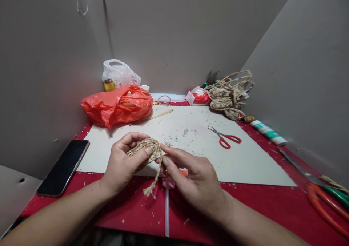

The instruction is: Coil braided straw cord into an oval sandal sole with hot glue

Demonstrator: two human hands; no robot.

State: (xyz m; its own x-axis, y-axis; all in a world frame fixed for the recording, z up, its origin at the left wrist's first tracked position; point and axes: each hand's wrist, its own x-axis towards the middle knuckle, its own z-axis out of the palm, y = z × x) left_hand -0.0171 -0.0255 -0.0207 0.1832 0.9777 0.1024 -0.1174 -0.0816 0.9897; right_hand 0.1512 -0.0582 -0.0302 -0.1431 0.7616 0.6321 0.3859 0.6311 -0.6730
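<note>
My left hand [124, 162] grips a coiled piece of braided jute rope [148, 148] between thumb and fingers. A loose frayed end [149, 190] of the rope hangs down below the coil. My right hand [192, 177] meets the coil from the right, with its fingertips pinching the rope at the coil's edge. Both hands hover over the near edge of a white board [191, 137] that lies on a red table cover [245, 202].
Red-handled scissors [226, 138] lie on the board. An orange plastic bag [118, 106] and a white bag [120, 73] sit at back left, a heap of jute coils [230, 93] at back right. A phone [64, 168] lies left, a glue tube [268, 132] and large shears [321, 195] right.
</note>
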